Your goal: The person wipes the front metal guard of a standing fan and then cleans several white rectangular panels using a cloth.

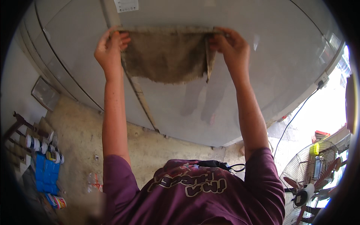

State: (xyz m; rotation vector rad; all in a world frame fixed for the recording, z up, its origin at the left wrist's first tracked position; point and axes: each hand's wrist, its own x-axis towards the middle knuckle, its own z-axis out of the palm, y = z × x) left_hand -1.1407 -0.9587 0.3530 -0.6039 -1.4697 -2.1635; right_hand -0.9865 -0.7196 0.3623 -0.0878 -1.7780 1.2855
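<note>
A worn, dirty brown cloth (165, 56) hangs spread out by its upper edge, its lower edge frayed. My left hand (110, 54) pinches the cloth's upper left corner. At the upper right corner, the fingers of my right hand (235, 48) are closed on the cloth, and a narrow fold droops beside them. Directly behind the cloth is a large glossy grey panel (172, 108) with a faint reflection in it. I cannot tell whether the cloth touches it. Both arms are stretched forward and up.
Down at the right stands a fan (309, 187) with a wire guard. A black cord (294, 116) runs from a socket (321, 80) at the panel's right edge. Several white tubs (43, 146) and a blue object (47, 172) stand at the left on the concrete floor (78, 131).
</note>
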